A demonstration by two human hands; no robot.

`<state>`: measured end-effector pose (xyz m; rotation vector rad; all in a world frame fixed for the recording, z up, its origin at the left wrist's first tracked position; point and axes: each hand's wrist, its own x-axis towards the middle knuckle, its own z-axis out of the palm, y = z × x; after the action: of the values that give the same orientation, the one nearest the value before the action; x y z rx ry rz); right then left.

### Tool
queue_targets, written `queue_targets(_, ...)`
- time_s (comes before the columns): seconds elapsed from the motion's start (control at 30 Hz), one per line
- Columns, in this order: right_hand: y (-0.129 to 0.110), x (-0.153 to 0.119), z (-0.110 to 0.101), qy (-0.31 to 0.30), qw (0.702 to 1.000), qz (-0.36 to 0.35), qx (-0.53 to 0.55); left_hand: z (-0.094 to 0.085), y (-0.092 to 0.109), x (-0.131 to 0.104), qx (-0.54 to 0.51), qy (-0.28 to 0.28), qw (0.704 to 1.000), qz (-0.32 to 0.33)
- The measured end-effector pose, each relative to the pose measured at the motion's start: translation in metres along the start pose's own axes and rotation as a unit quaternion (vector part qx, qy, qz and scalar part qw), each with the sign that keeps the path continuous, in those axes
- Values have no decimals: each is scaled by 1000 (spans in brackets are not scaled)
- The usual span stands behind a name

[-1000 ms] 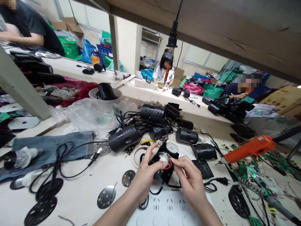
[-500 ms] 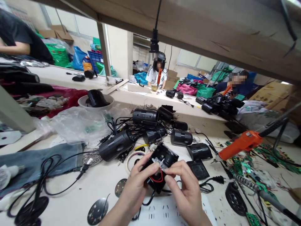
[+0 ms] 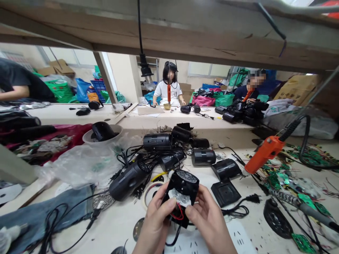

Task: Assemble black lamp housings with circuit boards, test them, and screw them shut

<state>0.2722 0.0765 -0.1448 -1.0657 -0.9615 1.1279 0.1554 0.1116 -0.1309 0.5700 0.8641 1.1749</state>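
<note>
Both hands hold a black plastic housing (image 3: 185,185) with a round grille on top, above the middle front of the table. A pale, clear piece (image 3: 180,197) sits in its open side, and thin red wires (image 3: 178,211) come out below it. My left hand (image 3: 159,215) grips the left side, its thumb by the clear piece. On the right side, my right hand (image 3: 208,215) closes round the housing, thumb near the wires. A black cord hangs from the housing's underside. Behind it lie several black cylindrical housings (image 3: 203,157) and a roll of tape (image 3: 148,197).
An orange electric screwdriver (image 3: 263,155) hangs at the right above green circuit boards (image 3: 302,243). Nearby lie a soldering iron (image 3: 312,215) and a plug cord (image 3: 246,203). A white bowl (image 3: 116,135) and plastic bag (image 3: 82,164) stand left. Co-workers sit across the bench.
The housing has turned so its round grille faces up. My right hand has moved from fingering the clear piece to gripping the right side. The camera view has levelled and shifted.
</note>
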Motion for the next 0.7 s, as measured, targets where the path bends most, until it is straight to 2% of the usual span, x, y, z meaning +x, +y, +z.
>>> queue_targets(0.4, -4, -1, 1, 35, 998, -29, -34, -1, 0, -3, 28, 4, 999, 32)
queue_targets(0.53, -8, 0, -2, 7, 998, -49, -40, 1, 0, -4, 4, 5, 999, 36)
queue_targets(0.7, -11, 3, -4, -10, 1000, -11, 21, 3, 2, -4, 14, 13, 999, 26)
